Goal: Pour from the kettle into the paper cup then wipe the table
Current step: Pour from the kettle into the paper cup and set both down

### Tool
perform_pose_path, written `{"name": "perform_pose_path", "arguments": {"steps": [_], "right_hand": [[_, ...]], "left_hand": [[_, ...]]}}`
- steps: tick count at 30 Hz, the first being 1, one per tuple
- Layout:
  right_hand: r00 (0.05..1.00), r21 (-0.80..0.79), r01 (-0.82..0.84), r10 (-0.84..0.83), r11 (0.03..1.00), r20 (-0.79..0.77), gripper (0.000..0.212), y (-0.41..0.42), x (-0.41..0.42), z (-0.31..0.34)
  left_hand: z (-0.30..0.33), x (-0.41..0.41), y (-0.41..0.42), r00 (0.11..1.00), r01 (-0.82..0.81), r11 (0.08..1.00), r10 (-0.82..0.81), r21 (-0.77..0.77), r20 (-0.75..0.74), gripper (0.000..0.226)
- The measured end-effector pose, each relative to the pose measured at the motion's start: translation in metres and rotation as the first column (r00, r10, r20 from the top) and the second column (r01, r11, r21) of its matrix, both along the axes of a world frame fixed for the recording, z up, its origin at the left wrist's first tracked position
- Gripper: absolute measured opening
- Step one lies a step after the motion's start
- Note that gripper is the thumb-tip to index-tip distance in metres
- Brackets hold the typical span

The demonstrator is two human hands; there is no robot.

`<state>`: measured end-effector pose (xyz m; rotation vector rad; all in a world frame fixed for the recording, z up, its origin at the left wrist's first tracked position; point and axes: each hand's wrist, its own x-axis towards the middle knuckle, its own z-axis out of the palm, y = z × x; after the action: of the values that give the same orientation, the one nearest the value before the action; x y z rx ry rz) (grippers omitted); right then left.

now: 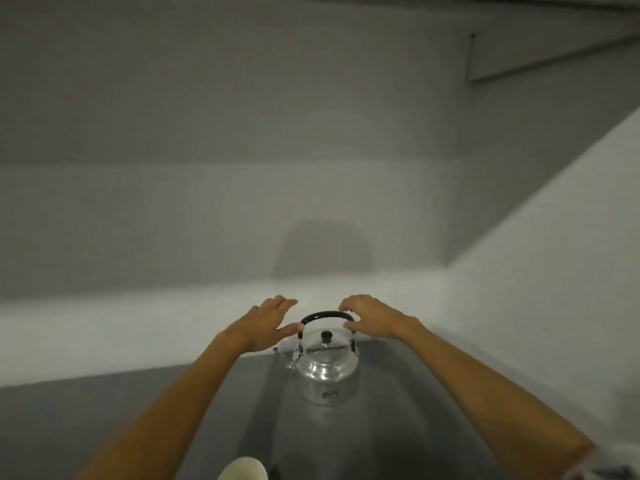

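A shiny metal kettle [327, 370] with a black arched handle and a black lid knob stands upright on the grey table [398, 410], its spout pointing left. My left hand [268, 323] hovers at the handle's left end, fingers spread, thumb near the handle. My right hand [372, 318] hovers at the right end, fingers curled over the handle, holding nothing. The rim of a white paper cup [244, 469] shows at the bottom edge, between my forearms.
A pale wall runs close behind the kettle, with a low ledge [138, 327] along it. A second wall angles in at the right. Something dark lies at the bottom right corner [616, 474], mostly cut off.
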<state>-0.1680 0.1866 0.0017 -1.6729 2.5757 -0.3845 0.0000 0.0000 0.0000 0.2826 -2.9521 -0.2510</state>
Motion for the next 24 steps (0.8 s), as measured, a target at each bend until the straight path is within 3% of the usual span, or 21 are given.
{"name": "perform_pose_path", "arguments": {"steps": [8, 11, 14, 17, 20, 24], "right_hand": [[1.000, -0.048, 0.012, -0.012, 0.999, 0.008, 0.080, -0.041, -0.016, -0.053], [0.994, -0.018, 0.030, -0.028, 0.999, 0.106, 0.088, -0.046, -0.028, -0.069], [0.983, -0.060, 0.055, -0.043, 0.997, 0.178, 0.080, -0.047, -0.041, -0.087], [0.974, -0.126, 0.076, -0.047, 0.989, 0.222, 0.059, -0.050, -0.051, -0.104], [0.955, -0.159, 0.121, -0.071, 0.980, 0.287, 0.040, -0.056, -0.054, -0.123], [0.930, -0.215, 0.157, -0.071, 0.964, 0.359, 0.041, -0.065, -0.057, -0.130]], "left_hand": [[-0.054, -0.050, -0.011, 0.999, -0.037, 0.992, 0.031, 0.125, 0.043, 0.085], [-0.072, -0.073, -0.010, 0.999, -0.027, 0.976, 0.021, 0.218, 0.030, 0.090], [-0.090, -0.092, -0.003, 1.000, 0.001, 0.941, -0.009, 0.337, 0.022, 0.089], [-0.107, -0.104, 0.004, 0.999, 0.026, 0.882, -0.008, 0.470, -0.041, 0.078], [-0.122, -0.110, 0.003, 0.999, 0.019, 0.867, 0.005, 0.499, -0.046, 0.050], [-0.128, -0.112, -0.010, 1.000, 0.013, 0.860, 0.003, 0.509, -0.030, 0.023]]}}
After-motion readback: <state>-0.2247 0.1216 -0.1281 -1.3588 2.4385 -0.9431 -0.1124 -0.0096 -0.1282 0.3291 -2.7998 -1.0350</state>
